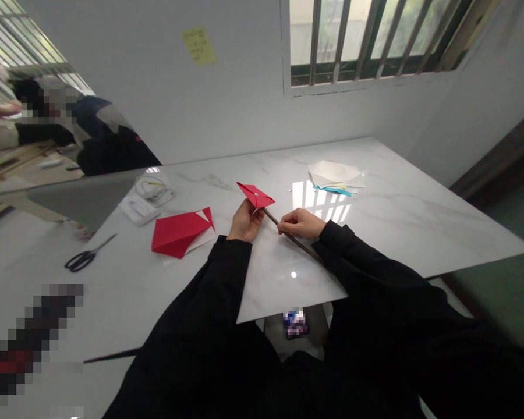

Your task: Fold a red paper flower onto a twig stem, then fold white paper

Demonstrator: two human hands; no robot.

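Here, our left hand [246, 221] pinches the red pinwheel [257, 195]; our right hand [301, 223], fingers closed, grips the brown stick [294, 241].

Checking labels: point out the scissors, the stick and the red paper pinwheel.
Scissors [89, 252]: head view, near the pivot.
Stick [300, 245]: head view, along the shaft.
Red paper pinwheel [259, 199]: head view, red face near its centre.

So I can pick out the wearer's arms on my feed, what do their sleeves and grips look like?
The left sleeve and right sleeve are black, loose and full-length, with no markings visible. The left grip and right grip are bare, without gloves.
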